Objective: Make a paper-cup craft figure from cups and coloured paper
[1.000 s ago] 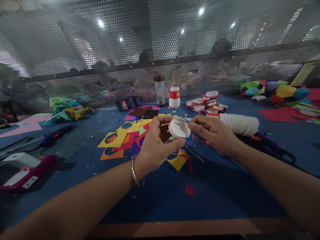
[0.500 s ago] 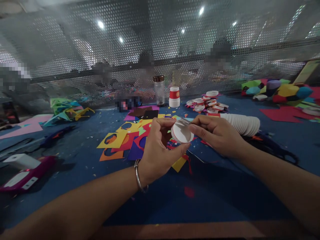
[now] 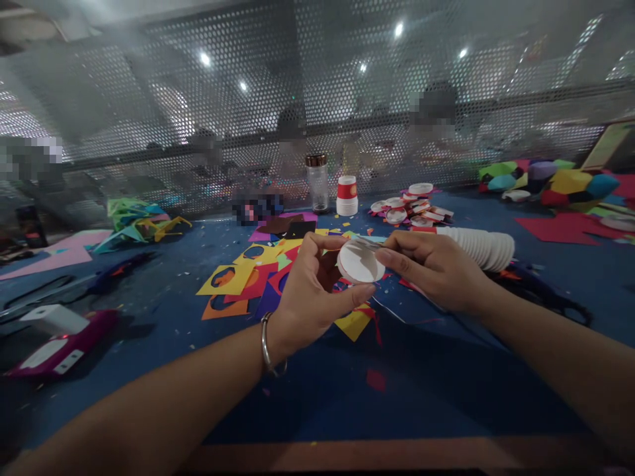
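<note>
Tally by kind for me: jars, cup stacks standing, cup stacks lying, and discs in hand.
Clear jar: 1
Standing red-and-white cup stack: 1
Lying white cup stack: 1
White disc, pinched between left hand and right hand: 1
Total: 4

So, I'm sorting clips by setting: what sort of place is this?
Probably a craft workshop: cut coloured paper litters the blue table, cups lie stacked on their side, and the left hand and right hand hold a white disc.
</note>
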`<action>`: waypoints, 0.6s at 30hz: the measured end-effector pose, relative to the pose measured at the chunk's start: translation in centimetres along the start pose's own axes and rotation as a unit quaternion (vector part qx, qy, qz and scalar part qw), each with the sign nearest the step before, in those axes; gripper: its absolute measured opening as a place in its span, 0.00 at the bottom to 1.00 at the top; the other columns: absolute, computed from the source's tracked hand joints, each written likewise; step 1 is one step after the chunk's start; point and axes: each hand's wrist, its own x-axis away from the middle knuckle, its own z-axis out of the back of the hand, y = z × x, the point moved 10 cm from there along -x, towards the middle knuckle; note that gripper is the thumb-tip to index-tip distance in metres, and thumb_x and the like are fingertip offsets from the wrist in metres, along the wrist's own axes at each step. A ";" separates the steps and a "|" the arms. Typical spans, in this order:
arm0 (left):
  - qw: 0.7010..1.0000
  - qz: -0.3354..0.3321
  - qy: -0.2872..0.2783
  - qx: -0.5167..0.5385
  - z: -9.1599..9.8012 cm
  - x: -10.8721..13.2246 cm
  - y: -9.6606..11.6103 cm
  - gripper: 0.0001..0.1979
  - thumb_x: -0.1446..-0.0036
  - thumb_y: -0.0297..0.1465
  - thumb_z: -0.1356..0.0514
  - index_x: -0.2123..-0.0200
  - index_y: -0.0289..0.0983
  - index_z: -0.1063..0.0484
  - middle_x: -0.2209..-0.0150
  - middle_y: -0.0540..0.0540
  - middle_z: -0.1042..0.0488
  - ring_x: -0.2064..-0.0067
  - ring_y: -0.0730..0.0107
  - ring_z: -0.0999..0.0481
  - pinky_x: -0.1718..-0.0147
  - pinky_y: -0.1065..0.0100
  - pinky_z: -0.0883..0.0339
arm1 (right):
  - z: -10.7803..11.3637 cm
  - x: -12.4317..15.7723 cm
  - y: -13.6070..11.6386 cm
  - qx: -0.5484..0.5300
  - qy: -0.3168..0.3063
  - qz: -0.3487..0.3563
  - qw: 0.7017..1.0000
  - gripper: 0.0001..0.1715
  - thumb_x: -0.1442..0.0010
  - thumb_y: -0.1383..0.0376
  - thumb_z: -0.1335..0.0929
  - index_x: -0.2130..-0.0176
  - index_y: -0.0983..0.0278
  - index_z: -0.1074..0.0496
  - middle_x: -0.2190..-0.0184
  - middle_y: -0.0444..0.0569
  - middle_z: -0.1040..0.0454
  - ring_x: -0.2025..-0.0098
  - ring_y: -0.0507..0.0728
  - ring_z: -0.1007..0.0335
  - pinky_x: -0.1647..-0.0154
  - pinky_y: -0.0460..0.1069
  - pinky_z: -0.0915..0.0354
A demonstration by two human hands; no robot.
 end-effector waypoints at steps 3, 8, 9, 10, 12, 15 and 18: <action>0.999 0.030 -0.019 0.022 0.2 -0.2 -0.5 0.30 0.59 0.28 0.21 0.56 0.40 0.34 0.59 0.50 0.22 0.59 0.68 0.22 0.58 0.66 0.27 | -0.1 0.1 0.2 0.014 0.004 -0.006 1.000 0.29 0.34 0.42 0.35 0.74 0.60 0.33 0.79 0.41 0.39 0.76 0.51 0.44 0.75 0.49 0.47; 0.995 0.076 -0.035 0.057 0.6 -0.7 -0.9 0.30 0.61 0.25 0.21 0.57 0.40 0.33 0.60 0.51 0.23 0.60 0.70 0.23 0.63 0.69 0.29 | 0.0 0.3 0.5 0.010 0.025 -0.004 1.000 0.32 0.32 0.40 0.37 0.74 0.60 0.34 0.79 0.40 0.40 0.76 0.51 0.46 0.76 0.49 0.48; 0.993 0.085 -0.040 0.066 0.6 -0.8 -0.8 0.29 0.61 0.24 0.21 0.58 0.40 0.32 0.60 0.52 0.23 0.61 0.71 0.23 0.63 0.69 0.29 | -0.2 0.2 0.6 0.010 0.018 -0.005 1.000 0.32 0.32 0.40 0.37 0.75 0.60 0.35 0.79 0.41 0.40 0.76 0.51 0.46 0.75 0.49 0.48; 0.992 0.094 -0.048 0.075 0.6 -0.8 -0.8 0.28 0.60 0.24 0.21 0.59 0.40 0.32 0.61 0.52 0.23 0.61 0.71 0.24 0.63 0.69 0.29 | -0.3 0.2 0.5 0.011 0.008 -0.005 1.000 0.32 0.32 0.39 0.37 0.75 0.60 0.36 0.79 0.41 0.40 0.76 0.51 0.45 0.75 0.49 0.48; 0.988 0.110 -0.062 0.090 0.4 -0.9 -0.6 0.26 0.59 0.24 0.22 0.60 0.39 0.31 0.60 0.52 0.23 0.61 0.72 0.24 0.60 0.69 0.30 | -0.5 0.0 0.3 0.012 -0.004 0.003 1.000 0.33 0.32 0.39 0.38 0.76 0.59 0.40 0.79 0.41 0.42 0.75 0.51 0.46 0.75 0.50 0.48; 0.982 0.132 -0.069 0.113 0.4 -0.9 -0.6 0.24 0.58 0.24 0.23 0.60 0.38 0.29 0.60 0.51 0.22 0.59 0.72 0.23 0.58 0.70 0.30 | -0.4 -0.1 -0.1 0.010 -0.007 0.017 1.000 0.33 0.31 0.41 0.38 0.77 0.59 0.43 0.79 0.40 0.44 0.76 0.51 0.49 0.74 0.50 0.48; 0.980 0.138 -0.063 0.129 0.5 -0.9 -0.8 0.23 0.58 0.24 0.23 0.60 0.39 0.28 0.61 0.51 0.22 0.60 0.72 0.23 0.58 0.69 0.30 | -0.6 -0.2 0.1 0.013 -0.008 0.017 1.000 0.33 0.30 0.41 0.39 0.77 0.59 0.44 0.79 0.39 0.44 0.76 0.51 0.49 0.74 0.50 0.48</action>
